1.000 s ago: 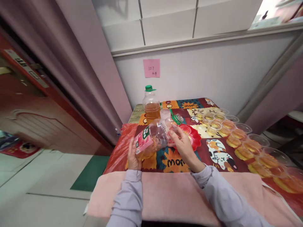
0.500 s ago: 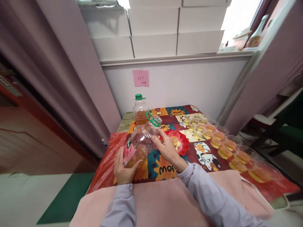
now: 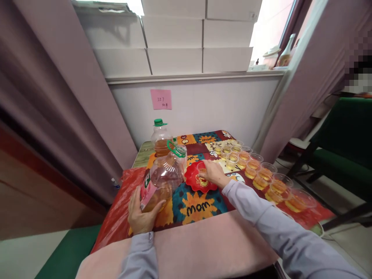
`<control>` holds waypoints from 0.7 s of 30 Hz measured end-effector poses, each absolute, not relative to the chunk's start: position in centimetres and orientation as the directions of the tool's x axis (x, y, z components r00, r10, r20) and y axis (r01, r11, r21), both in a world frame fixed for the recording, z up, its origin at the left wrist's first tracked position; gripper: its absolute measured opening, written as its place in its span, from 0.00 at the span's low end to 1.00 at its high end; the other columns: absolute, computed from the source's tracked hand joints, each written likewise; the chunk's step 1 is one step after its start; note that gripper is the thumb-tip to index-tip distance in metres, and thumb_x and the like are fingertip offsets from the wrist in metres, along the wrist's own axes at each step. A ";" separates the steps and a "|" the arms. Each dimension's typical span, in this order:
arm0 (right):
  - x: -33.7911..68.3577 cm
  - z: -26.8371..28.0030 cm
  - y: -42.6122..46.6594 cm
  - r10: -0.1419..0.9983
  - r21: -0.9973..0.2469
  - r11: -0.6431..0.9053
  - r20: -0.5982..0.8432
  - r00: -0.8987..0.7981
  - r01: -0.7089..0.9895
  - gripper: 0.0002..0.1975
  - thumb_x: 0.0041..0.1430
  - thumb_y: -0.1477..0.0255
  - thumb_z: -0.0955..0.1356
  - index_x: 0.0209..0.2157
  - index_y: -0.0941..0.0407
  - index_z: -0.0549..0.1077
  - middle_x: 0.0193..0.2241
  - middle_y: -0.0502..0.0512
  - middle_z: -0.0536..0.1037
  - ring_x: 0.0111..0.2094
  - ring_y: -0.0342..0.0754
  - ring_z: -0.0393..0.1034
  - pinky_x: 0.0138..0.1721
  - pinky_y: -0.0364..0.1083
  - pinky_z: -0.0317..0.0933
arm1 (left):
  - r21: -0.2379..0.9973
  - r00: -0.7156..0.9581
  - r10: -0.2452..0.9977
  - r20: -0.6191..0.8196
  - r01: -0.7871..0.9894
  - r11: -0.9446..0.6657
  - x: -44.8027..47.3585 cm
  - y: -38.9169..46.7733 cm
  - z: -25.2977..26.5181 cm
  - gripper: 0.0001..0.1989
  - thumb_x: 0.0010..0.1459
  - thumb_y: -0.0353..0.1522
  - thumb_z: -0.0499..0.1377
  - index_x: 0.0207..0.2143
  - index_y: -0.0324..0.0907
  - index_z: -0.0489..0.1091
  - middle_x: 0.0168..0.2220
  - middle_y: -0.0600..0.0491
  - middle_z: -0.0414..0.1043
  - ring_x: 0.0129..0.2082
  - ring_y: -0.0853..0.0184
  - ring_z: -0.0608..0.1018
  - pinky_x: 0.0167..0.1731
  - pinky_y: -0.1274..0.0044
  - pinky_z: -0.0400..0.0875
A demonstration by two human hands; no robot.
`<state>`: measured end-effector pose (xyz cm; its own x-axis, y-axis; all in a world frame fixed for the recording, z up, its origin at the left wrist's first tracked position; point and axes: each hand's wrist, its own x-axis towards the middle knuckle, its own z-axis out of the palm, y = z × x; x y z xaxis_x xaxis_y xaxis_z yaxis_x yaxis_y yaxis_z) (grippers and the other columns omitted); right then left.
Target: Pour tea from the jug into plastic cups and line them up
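Observation:
In the head view my left hand is wrapped round the lower part of a clear plastic jug, which has a green ring and handle at its uncapped neck and amber liquid low inside. The jug leans to the right. My right hand grips a small clear cup over a red scalloped plate; some liquid shows in the cup, and my fingers partly cover it. Just behind the held jug stands a second jug with a green cap, also with amber liquid.
Rows of clear cups with yellow liquid line the table's right side. A patterned cloth and red plastic sheeting cover the table. A pink cloth lies along the near edge. A green chair stands at right.
My right hand has left the jug's neck and moved right to the small cup over the red plate. My left hand stays on the jug. The whole view has shifted somewhat.

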<state>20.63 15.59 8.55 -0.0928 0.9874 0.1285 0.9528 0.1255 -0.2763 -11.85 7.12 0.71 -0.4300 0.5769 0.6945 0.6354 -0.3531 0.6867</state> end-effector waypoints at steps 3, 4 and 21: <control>19.8 8.7 15.7 0.990 -0.266 0.087 0.133 -0.052 0.960 0.24 0.63 0.63 0.75 0.58 0.59 0.75 0.53 0.70 0.82 0.52 0.62 0.79 0.55 0.55 0.66 | 0.697 -0.436 0.591 0.678 0.636 -0.330 -11.7 6.9 1.2 0.52 0.38 0.53 0.80 0.65 0.46 0.74 0.64 0.38 0.76 0.64 0.41 0.76 0.69 0.52 0.63; 19.7 8.9 15.7 0.989 -0.267 0.076 0.139 -0.040 0.961 0.24 0.64 0.64 0.74 0.58 0.59 0.75 0.52 0.70 0.82 0.51 0.62 0.80 0.54 0.55 0.66 | 0.696 -0.434 0.595 0.676 0.640 -0.324 -11.7 6.9 1.4 0.52 0.39 0.53 0.80 0.65 0.46 0.74 0.64 0.38 0.75 0.64 0.40 0.76 0.68 0.52 0.64; 35.9 7.0 11.5 0.902 -0.228 0.116 0.432 -0.006 0.967 0.41 0.58 0.60 0.73 0.71 0.57 0.67 0.53 0.67 0.84 0.56 0.65 0.76 0.68 0.65 0.51 | 0.710 -0.478 0.583 0.657 0.652 -0.265 -11.3 7.1 1.7 0.54 0.39 0.55 0.78 0.67 0.44 0.73 0.64 0.38 0.76 0.63 0.40 0.77 0.67 0.52 0.65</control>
<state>35.93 11.53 7.05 -0.0062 0.9019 0.4320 0.9667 0.1159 -0.2281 -11.28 7.07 1.68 -0.4780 0.5828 0.6571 0.6525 -0.2652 0.7099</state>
